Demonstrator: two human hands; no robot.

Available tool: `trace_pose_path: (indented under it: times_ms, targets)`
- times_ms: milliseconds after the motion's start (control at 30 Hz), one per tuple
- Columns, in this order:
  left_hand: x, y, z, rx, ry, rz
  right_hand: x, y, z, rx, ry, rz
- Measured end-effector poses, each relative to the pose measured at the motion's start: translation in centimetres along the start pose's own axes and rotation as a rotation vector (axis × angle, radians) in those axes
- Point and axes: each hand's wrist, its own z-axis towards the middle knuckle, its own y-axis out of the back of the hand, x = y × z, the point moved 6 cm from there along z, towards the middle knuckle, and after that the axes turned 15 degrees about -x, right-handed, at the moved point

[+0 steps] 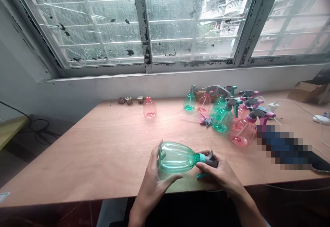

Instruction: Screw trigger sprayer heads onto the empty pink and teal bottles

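Above the front of the table I hold a green, see-through spray bottle (pixel 176 157) on its side, its base to the left and its neck to the right. My left hand (pixel 156 177) is wrapped round the base end, thumb along the underside. At the neck, my right hand (pixel 215 170) grips the grey and teal spray head (pixel 208 159); part of the head is hidden by the fingers. A pink bottle without a spray head (pixel 150 108) stands farther back. To the right lies a loose pink and grey spray head (pixel 205 120).
Several green and pink spray bottles (pixel 242 130) crowd the right side of the wooden table (pixel 108 148). Beyond them are a white plug with cables (pixel 273 107) and a cardboard box (pixel 309 91). A phone (pixel 319 163), partly blurred, lies at right. Small pots (pixel 128 100) sit by the wall.
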Motion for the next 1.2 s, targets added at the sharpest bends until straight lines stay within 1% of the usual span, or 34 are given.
trace_pose_path:
  times_ms: [100, 367, 500, 567, 733, 867, 933, 1100, 1200]
  targets:
    - [-0.1, 0.0, 0.1, 0.007, -0.034, 0.027, 0.1, -0.1, 0.1, 0.007, 0.002, -0.012]
    - [-0.4, -0.3, -0.2, 0.034, -0.055, 0.06, 1.2, 0.1, -0.4, -0.005, -0.02, -0.005]
    - [-0.6, -0.3, -0.1, 0.042, -0.01, 0.006, 1.4, 0.0, -0.7, 0.02, -0.064, 0.031]
    - [-0.8, -0.4, 0.0, 0.051, -0.006, -0.021, 1.4, 0.0, -0.7, 0.013, -0.063, 0.043]
    - [-1.0, -0.6, 0.2, 0.04, -0.073, -0.022, 1.1, 0.4, -0.7, -0.022, -0.086, 0.089]
    - [-0.8, -0.6, -0.1, 0.045, -0.049, -0.066, 0.8, 0.5, -0.7, -0.033, -0.107, 0.108]
    - [-0.9, -0.5, -0.2, 0.046, -0.042, -0.051, 0.8, 0.5, -0.7, -0.045, -0.109, 0.102]
    - [-1.1, -0.4, -0.2, 0.037, -0.015, -0.025, 1.0, 0.3, -0.8, -0.023, -0.076, 0.075]
    - [-1.1, -0.4, -0.1, 0.039, -0.043, -0.033, 0.9, 0.4, -0.8, -0.035, -0.096, 0.08]
